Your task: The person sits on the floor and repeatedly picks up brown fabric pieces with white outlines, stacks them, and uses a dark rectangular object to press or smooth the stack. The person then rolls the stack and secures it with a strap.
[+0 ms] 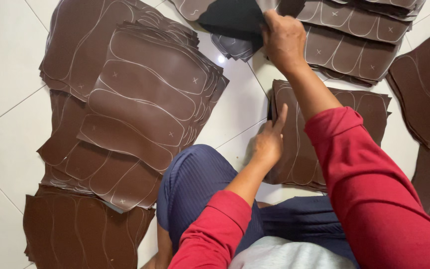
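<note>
Your right hand (283, 41) pinches the edge of a black sheet (232, 20) at 12 o'clock, lifted over a brown marked stack (354, 45). Your left hand (269, 142), fingers together, presses the left edge of the brown stack (359, 107) at the centre. At 9 o'clock lies a bigger pile (145, 99) on the white tile floor (6, 60).

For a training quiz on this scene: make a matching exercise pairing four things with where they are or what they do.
1. right hand
2. left hand
3. black sheet
4. tall brown stack

A. lies left of the knee on the tiled floor
B. gripped at the top of the view
C. pinches the black sheet
D. rests on the edge of the near brown pile

Pairs: 1-C, 2-D, 3-B, 4-A
</note>
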Demonstrator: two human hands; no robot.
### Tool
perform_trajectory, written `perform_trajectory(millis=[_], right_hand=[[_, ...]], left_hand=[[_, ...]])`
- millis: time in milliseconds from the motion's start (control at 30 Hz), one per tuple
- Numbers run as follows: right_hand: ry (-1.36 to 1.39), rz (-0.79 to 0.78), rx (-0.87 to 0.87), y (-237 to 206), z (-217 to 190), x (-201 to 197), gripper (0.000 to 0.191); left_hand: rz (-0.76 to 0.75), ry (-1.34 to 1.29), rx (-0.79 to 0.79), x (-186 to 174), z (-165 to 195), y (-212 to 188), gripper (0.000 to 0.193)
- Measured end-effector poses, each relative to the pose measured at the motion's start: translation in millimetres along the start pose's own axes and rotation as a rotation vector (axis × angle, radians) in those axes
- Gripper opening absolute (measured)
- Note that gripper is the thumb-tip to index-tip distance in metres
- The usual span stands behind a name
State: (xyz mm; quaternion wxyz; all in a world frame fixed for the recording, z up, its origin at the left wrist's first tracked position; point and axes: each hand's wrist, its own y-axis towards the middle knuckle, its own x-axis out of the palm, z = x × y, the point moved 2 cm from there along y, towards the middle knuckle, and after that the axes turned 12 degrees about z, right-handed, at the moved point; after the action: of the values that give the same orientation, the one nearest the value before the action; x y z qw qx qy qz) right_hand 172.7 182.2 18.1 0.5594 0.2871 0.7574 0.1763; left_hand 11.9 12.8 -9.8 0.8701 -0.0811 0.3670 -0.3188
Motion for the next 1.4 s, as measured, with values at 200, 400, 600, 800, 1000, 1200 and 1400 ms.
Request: perform_trajectory(millis=[200,400,600,800,1000,1200,1400], right_hand=[[0.307,0.008,0.105,19.9,-24.7,-20.2,0.018],[0.435,0.227,-0.164,-33.8,-23.4,-168.3,0.042],[0.366,0.033,0.531,-192.4,64.0,-318.3,0.008],[0.359,-0.226,0.853,-331.1,163.6,-303.4,0.031],[0.44,-0.182,0.975,-374.6,211.9,-303.0,0.02],[1.083,0.112,1.425,-365.8,203.6,-298.4,0.014],[0.951,0.136,1.598,-337.2,155.4,-301.9,0.034]], left_hand=[[0.013,-0.069,0.017,15.2,-24.2,18.5,0.037],[-0.061,-0.173,-0.006,17.8,-53.3,25.8,0.032],[0.037,-0.255,0.156,93.7,-74.2,59.7,0.041],[0.088,-0.738,-0.169,108.2,-72.1,71.1,0.062],[0.015,-0.746,-0.468,69.9,-32.4,60.0,0.074],[-0.046,-0.549,-0.297,51.2,-31.7,39.1,0.047],[-0.069,-0.607,-0.347,50.5,-54.9,26.7,0.055]])
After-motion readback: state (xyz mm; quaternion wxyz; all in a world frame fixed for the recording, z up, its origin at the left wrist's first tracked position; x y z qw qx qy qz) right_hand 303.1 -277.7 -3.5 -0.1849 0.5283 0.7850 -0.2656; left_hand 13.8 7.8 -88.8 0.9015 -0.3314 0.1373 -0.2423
